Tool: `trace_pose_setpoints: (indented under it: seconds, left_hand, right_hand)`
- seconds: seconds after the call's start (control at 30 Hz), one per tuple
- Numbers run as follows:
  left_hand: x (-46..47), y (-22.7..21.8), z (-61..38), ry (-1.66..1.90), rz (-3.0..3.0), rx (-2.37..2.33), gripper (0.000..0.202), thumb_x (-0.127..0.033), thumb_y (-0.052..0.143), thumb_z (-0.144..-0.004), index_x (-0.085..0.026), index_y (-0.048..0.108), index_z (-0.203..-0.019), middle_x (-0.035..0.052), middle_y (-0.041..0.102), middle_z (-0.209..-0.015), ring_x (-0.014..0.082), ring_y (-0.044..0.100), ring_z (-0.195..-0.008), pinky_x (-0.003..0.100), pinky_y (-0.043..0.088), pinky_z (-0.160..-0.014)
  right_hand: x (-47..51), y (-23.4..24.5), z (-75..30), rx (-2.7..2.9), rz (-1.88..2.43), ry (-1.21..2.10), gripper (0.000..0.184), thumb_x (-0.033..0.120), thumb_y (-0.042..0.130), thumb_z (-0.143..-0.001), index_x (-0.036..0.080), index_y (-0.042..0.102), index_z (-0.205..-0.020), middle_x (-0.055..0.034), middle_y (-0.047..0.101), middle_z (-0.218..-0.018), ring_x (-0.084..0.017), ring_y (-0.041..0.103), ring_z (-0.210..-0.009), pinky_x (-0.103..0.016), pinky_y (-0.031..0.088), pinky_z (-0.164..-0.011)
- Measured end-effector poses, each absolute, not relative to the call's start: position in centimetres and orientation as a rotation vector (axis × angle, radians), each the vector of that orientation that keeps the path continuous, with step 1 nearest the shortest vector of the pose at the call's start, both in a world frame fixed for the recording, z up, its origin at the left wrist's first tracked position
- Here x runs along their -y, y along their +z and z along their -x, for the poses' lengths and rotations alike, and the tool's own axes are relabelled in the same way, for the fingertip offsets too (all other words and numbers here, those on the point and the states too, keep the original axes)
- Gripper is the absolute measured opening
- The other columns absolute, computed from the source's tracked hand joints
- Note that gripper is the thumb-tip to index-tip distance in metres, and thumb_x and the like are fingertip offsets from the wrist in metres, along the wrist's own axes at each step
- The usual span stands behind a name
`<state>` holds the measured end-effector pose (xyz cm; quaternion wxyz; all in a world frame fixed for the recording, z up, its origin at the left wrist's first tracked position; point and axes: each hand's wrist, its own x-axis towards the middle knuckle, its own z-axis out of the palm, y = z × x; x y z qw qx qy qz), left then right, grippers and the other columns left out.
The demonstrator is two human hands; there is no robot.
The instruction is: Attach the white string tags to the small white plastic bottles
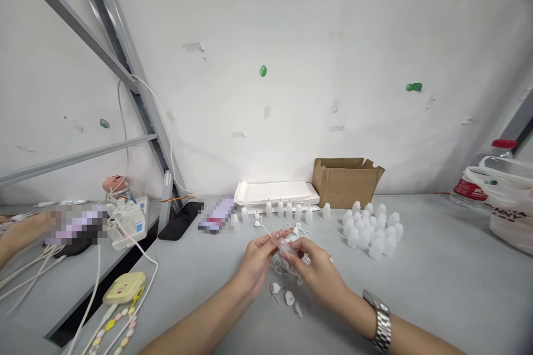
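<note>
My left hand (256, 266) and my right hand (316, 272) meet over the grey table (437, 288), fingers pinched together on a small translucent plastic bottle (285, 245). A silver watch (381, 326) sits on my right wrist. Small white caps and plugs (287, 297) lie loose just below my hands. More white pieces (291, 230) lie just beyond my fingers. A cluster of several small white bottles (372, 230) stands to the right, and a row of them (287, 209) stands behind.
A brown cardboard box (345, 180) and a stack of white trays (277, 193) stand against the wall. A plastic bag (506, 199) and a water bottle (485, 169) are at far right. Cables, a yellow device (124, 287) and another person's arm (16, 233) are at left.
</note>
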<state>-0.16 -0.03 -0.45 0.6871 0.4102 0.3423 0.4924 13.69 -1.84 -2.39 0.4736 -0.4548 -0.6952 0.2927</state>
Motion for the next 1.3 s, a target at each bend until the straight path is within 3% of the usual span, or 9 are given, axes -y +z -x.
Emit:
trace_pose_setpoints:
  seconds: [0.07, 0.17, 0.3, 0.47, 0.77, 0.9, 1.0, 1.17, 1.3]
  left_hand:
    - [0.0, -0.5, 0.2, 1.1, -0.908, -0.759, 0.029, -0.037, 0.069, -0.065, -0.012, 0.072, -0.08, 0.0141, 0.063, -0.111, 0.0304, 0.045, -0.116, 0.039, 0.029, -0.099]
    - [0.0, -0.5, 0.3, 1.17, -0.893, -0.776, 0.026, -0.034, 0.069, -0.066, -0.012, 0.071, -0.08, 0.0134, 0.064, -0.109, 0.0291, 0.045, -0.117, 0.038, 0.028, -0.1]
    - [-0.2, -0.6, 0.5, 1.225, -0.885, -0.75, 0.023, -0.029, 0.069, -0.067, -0.014, 0.071, -0.084, 0.0114, 0.064, -0.109, 0.0269, 0.044, -0.118, 0.036, 0.027, -0.102]
    - [-0.2, -0.5, 0.5, 1.136, -0.823, -0.703, 0.02, -0.031, 0.065, -0.07, -0.014, 0.071, -0.081, 0.0108, 0.064, -0.111, 0.0275, 0.046, -0.116, 0.037, 0.029, -0.1]
    - [0.6, -0.6, -0.4, 1.175, -0.833, -0.649, 0.026, -0.033, 0.068, -0.068, -0.013, 0.071, -0.085, 0.0123, 0.062, -0.114, 0.0272, 0.041, -0.121, 0.037, 0.028, -0.102]
    - [0.9, -0.3, -0.3, 1.159, -0.902, -0.632, 0.031, -0.036, 0.066, -0.07, -0.013, 0.069, -0.09, 0.013, 0.06, -0.116, 0.0278, 0.04, -0.122, 0.038, 0.026, -0.103]
    - [0.9, -0.2, -0.3, 1.148, -0.947, -0.631, 0.032, -0.038, 0.063, -0.073, -0.014, 0.069, -0.093, 0.0126, 0.06, -0.116, 0.0278, 0.041, -0.12, 0.037, 0.028, -0.102]
    - [0.5, -0.6, -0.3, 1.157, -0.974, -0.668, 0.031, -0.039, 0.062, -0.074, -0.014, 0.069, -0.09, 0.012, 0.062, -0.113, 0.0277, 0.045, -0.116, 0.036, 0.031, -0.098]
    - [0.2, -0.7, -0.2, 1.13, -1.008, -0.693, 0.03, -0.038, 0.061, -0.075, -0.013, 0.07, -0.09, 0.0119, 0.064, -0.108, 0.0272, 0.049, -0.111, 0.036, 0.033, -0.096]
  right_hand:
    - [1.5, -1.8, -13.7, 1.529, 1.089, 1.136, 0.031, 0.046, 0.057, -0.076, 0.016, 0.053, -0.07, -0.0001, 0.055, -0.057, -0.014, 0.052, -0.054, -0.026, 0.041, -0.053]
    - [1.0, -1.3, -13.7, 1.431, 1.013, 1.326, 0.037, 0.052, 0.058, -0.072, 0.015, 0.056, -0.073, 0.0003, 0.056, -0.058, -0.014, 0.053, -0.056, -0.027, 0.043, -0.057]
    - [1.0, -1.6, -13.7, 1.538, 1.09, 1.163, 0.035, 0.05, 0.051, -0.08, 0.016, 0.058, -0.085, -0.0024, 0.06, -0.069, -0.017, 0.056, -0.067, -0.028, 0.043, -0.063]
    - [1.7, -1.8, -13.9, 1.66, 1.133, 0.974, 0.026, 0.041, 0.047, -0.085, 0.017, 0.054, -0.079, -0.0017, 0.06, -0.07, -0.015, 0.054, -0.064, -0.026, 0.042, -0.059]
    - [2.2, -3.6, -13.7, 1.89, 0.986, 0.094, 0.01, 0.022, 0.04, -0.089, 0.018, 0.047, -0.083, -0.0034, 0.053, -0.072, -0.016, 0.049, -0.064, -0.027, 0.04, -0.059]
    - [2.2, -3.7, -13.7, 1.878, 0.95, 0.021, 0.011, 0.023, 0.041, -0.089, 0.018, 0.048, -0.083, -0.0031, 0.052, -0.07, -0.016, 0.048, -0.062, -0.028, 0.04, -0.058]
    - [2.5, -2.9, -13.6, 1.788, 1.051, 0.319, 0.015, 0.03, 0.043, -0.089, 0.019, 0.05, -0.081, -0.0012, 0.052, -0.067, -0.015, 0.047, -0.06, -0.027, 0.039, -0.058]
    - [2.2, -1.6, -13.2, 1.427, 1.002, 1.148, 0.034, 0.048, 0.053, -0.08, 0.017, 0.048, -0.066, 0.0022, 0.048, -0.054, -0.011, 0.042, -0.05, -0.023, 0.034, -0.049]
    - [1.6, -1.6, -13.2, 1.08, 0.732, 1.681, 0.037, 0.046, 0.064, -0.071, 0.016, 0.048, -0.059, 0.0036, 0.046, -0.049, -0.007, 0.037, -0.044, -0.021, 0.031, -0.047]
